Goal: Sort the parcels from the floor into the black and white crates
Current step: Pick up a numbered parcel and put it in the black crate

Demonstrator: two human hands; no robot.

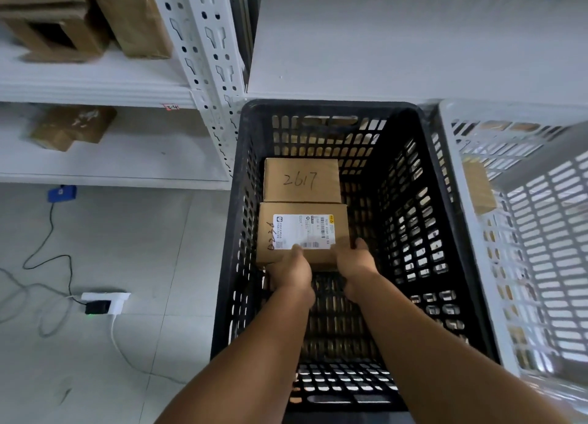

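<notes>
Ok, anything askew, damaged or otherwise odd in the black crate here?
Nothing stands out. In the black crate, the box marked 2617 sits square against the far wall, and the labelled box lies lined up just in front of it, held at its near edge by the left hand and right hand. Neither box looks crushed or torn.

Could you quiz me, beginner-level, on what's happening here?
1. True or false: both hands hold the labelled parcel.
2. Which crate is it in? A) black B) white
3. What number is handwritten on the parcel behind it?

Key:
1. True: left hand and right hand grip its near edge.
2. A, the black crate; the white crate stands beside it.
3. 2617, on the far parcel.
</notes>
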